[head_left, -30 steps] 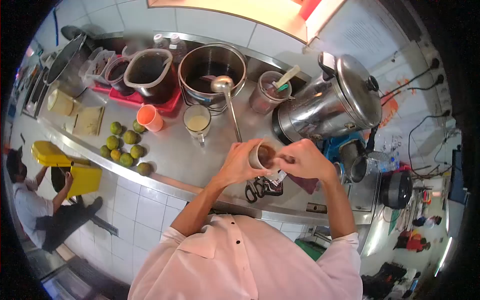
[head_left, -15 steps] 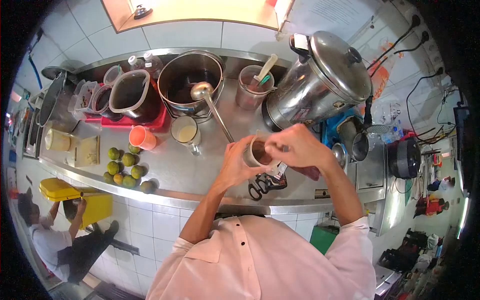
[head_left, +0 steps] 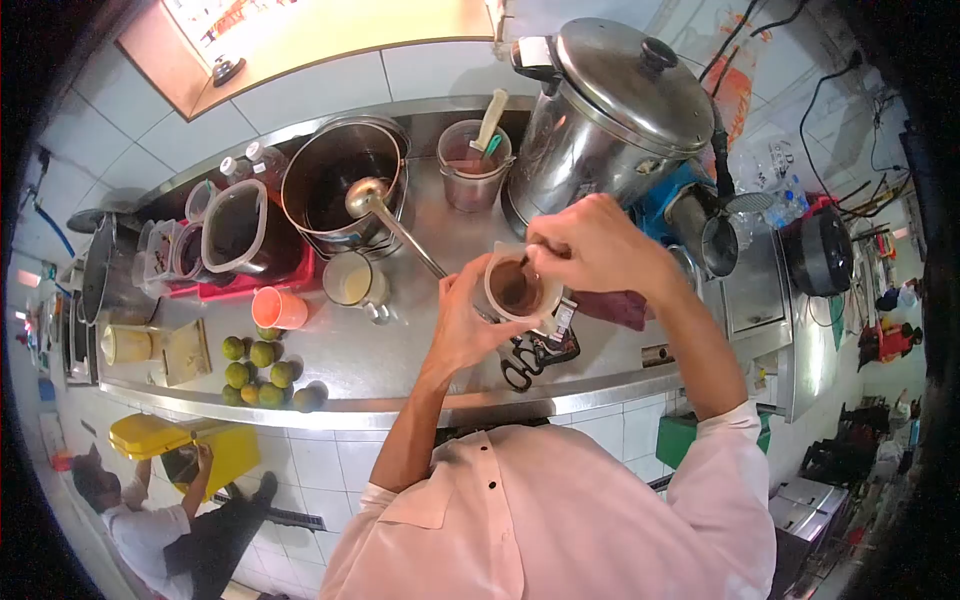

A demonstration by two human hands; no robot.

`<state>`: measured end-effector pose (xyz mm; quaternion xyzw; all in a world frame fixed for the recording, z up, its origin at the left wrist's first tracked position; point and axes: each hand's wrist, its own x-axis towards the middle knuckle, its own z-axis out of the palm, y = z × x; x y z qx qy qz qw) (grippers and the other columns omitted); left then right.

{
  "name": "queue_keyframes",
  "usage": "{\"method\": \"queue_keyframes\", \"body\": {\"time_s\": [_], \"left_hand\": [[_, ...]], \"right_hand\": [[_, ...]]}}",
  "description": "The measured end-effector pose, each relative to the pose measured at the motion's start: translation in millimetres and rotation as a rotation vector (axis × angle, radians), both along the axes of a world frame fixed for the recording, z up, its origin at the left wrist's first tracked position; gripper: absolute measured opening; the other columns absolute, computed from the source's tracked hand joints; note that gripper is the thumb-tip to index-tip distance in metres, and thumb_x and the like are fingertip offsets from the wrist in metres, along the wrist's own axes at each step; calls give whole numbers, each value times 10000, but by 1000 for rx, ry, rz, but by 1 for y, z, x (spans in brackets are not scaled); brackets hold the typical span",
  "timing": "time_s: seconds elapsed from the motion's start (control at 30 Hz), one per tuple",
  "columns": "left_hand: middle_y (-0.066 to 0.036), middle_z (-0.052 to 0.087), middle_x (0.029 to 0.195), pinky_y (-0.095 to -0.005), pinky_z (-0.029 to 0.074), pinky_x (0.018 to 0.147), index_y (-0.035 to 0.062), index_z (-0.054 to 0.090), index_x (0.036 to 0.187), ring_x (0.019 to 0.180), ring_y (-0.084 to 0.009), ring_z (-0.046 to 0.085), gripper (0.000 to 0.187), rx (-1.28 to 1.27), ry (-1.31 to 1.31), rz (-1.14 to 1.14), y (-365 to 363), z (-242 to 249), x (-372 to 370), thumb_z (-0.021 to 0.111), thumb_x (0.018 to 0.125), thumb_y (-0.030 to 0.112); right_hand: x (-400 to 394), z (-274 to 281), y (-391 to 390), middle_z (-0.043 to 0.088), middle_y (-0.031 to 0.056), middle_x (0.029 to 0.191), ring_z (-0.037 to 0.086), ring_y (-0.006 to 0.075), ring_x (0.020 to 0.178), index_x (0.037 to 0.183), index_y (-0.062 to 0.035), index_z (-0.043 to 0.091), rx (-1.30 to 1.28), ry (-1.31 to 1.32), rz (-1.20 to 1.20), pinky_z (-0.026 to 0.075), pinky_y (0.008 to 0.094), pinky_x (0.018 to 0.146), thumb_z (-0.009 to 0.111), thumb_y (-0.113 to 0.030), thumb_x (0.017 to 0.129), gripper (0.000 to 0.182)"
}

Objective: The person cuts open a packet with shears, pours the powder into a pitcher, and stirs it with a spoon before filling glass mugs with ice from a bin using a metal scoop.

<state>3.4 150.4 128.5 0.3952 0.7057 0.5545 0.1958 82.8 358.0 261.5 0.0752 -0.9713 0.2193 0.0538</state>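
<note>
My left hand [head_left: 462,318] is wrapped around a whitish plastic tub [head_left: 496,302], tilted so that its brown contents [head_left: 518,288] show. Over the tub's rim, my right hand [head_left: 596,245] is closed in a pinch. A thin dark piece shows below its fingertips, inside the tub, too small to name. On the counter just below the tub lie black-handled scissors [head_left: 517,376] and a dark packet with a white label [head_left: 556,347]. A dark red cloth [head_left: 615,309] lies under my right forearm.
A metal pot [head_left: 335,165] with a ladle [head_left: 372,200] across it stands behind, beside a large steel urn [head_left: 590,130]. Left are a glass mug [head_left: 352,284], an orange cup [head_left: 279,309] and several green citrus fruits [head_left: 262,354]. Below left, a person handles a yellow bin [head_left: 232,455].
The view has shifted a little. My right hand's fingertips have moved to the tub's far rim, and the tub's opening now faces me more, showing more of its brown contents.
</note>
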Motion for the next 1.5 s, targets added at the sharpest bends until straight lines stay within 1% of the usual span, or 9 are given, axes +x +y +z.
{"method": "queue_keyframes", "body": {"time_s": [0.17,0.3,0.73,0.83,0.93,1.03,1.37,1.43,1.5], "left_hand": [[-70,632,1362,-452,299,1142,100,531,1432,1283,-254,539,972,-23,-34,-64,10,3,-11,988,592,273],[-75,630,1372,-447,308,1148,99,536,1434,1288,-272,530,972,2,-64,-47,10,17,-10,987,584,232],[-97,629,1380,-462,365,1144,75,560,1425,1294,-295,516,990,86,-55,26,4,45,-3,999,553,237],[-94,632,1378,-465,377,1143,69,560,1423,1294,-295,518,989,92,-86,-13,2,44,-4,1002,553,234],[-92,635,1369,-465,391,1134,69,559,1423,1290,-296,522,998,108,-54,11,-4,48,-5,1011,552,251],[-97,636,1364,-469,400,1124,69,559,1421,1288,-301,524,1008,182,-240,-59,0,50,-6,1017,543,260],[-107,669,1317,-460,381,1111,91,577,1387,1230,-269,604,947,176,21,-42,-10,46,-10,1005,569,304],[-102,679,1301,-459,386,1090,103,609,1351,1201,-237,632,900,250,83,-29,-10,45,-15,986,585,388],[-96,681,1288,-435,358,1096,99,604,1367,1194,-250,616,969,128,140,95,-21,53,-6,992,546,439]], "right_hand": [[-2,11,-5,616,178,630,644,360,571,788,-39,662,-156,-11,16,494,431,550,654,-190,844,161],[4,28,5,605,182,624,636,363,565,799,-37,637,64,17,30,494,442,547,658,-207,858,181],[8,53,1,533,160,590,556,336,508,792,-34,618,24,93,24,465,405,521,660,-163,851,148],[5,50,-16,548,170,599,573,347,517,787,-33,617,-189,109,39,469,409,522,652,-172,843,155],[7,52,-8,560,174,598,573,347,509,790,-31,615,-44,137,20,459,416,512,654,-186,843,169],[5,58,-11,560,166,591,568,337,499,784,-30,612,-59,147,6,449,413,504,661,-181,838,168],[1,70,-20,577,170,612,581,299,523,775,-13,636,-21,129,-84,451,372,521,680,-163,850,173],[-1,64,-24,597,174,616,621,369,555,755,-31,620,40,42,35,482,438,542,692,-209,837,209],[-4,57,-37,569,171,606,594,334,524,765,-12,619,-149,-18,60,470,394,540,712,-137,830,169]]}}
